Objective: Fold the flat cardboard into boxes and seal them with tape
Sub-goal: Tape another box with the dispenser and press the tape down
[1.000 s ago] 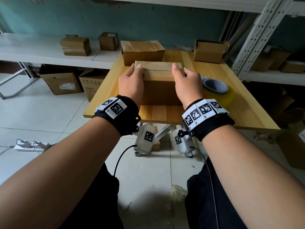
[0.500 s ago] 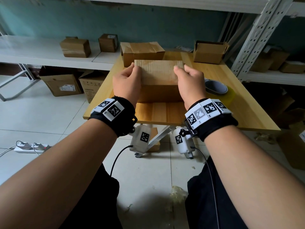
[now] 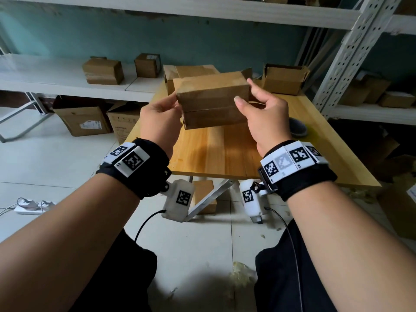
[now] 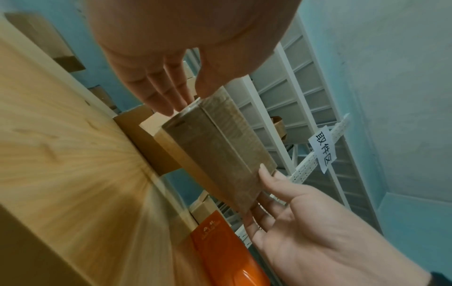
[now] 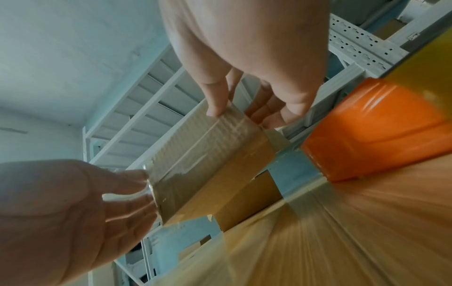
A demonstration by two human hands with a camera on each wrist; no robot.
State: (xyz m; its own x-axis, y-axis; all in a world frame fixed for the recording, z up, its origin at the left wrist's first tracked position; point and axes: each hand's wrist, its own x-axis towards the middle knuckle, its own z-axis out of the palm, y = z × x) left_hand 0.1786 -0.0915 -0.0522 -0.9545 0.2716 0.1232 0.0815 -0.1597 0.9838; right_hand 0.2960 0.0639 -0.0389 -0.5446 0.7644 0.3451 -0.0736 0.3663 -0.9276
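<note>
Taped box [image 3: 211, 95] held above the table [image 3: 225, 152], my left hand [image 3: 158, 118] and right hand [image 3: 265, 113] pinching opposite ends, thumbs on the near face.

Brown cardboard box [image 3: 212, 102] with a glossy clear tape strip. Light wood-grain table [image 3: 225, 152]. Orange tape dispenser [image 5: 376, 131] at the table's right edge. Black wristbands [image 3: 144, 170] bearing black-and-white square markers. Teal wall [image 3: 157, 34], white shelving [image 3: 351, 57].
</note>
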